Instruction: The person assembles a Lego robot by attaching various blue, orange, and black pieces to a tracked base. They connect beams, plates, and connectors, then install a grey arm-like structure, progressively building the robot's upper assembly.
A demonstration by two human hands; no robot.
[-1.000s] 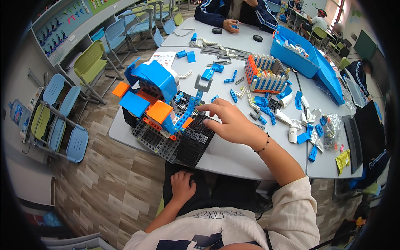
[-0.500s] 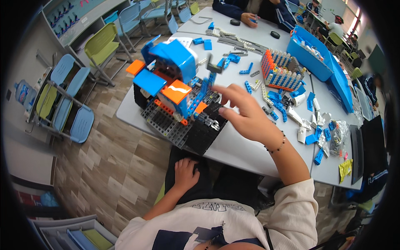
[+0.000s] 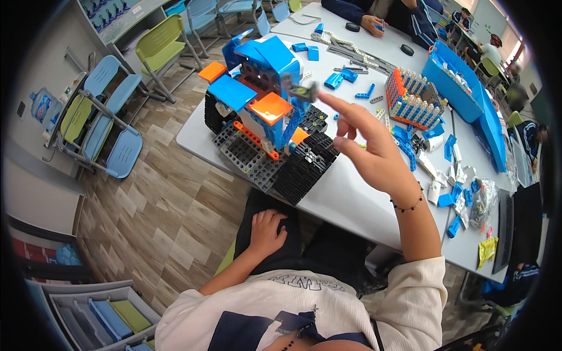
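Observation:
A building-brick tracked vehicle point(image 3: 255, 153) in blue, orange, grey and black stands at the table's left end. My right hand point(image 3: 372, 149) reaches over its right side, index finger stretched out and the other fingers loosely bent. That fingertip is at a grey connector piece point(image 3: 303, 90) on top of the vehicle's upright blue arm point(image 3: 297, 120), seemingly touching it. Nothing is held in this hand. My left hand point(image 3: 268, 232) lies on my thigh below the table edge, fingers stretched out and holding nothing.
Right of the vehicle are an orange, white and grey brick-built box point(image 3: 413, 99), loose blue and white parts point(image 3: 451, 193), a blue bin point(image 3: 451, 75) and a dark laptop point(image 3: 504, 231). Across the table, another person's hand point(image 3: 372, 25) is near black wheels point(image 3: 352, 27). Chairs point(image 3: 161, 47) stand to the left.
My right index finger has moved up from beside the blue arm to the grey piece on its top. My left hand stays on my thigh. The whole view has shifted slightly.

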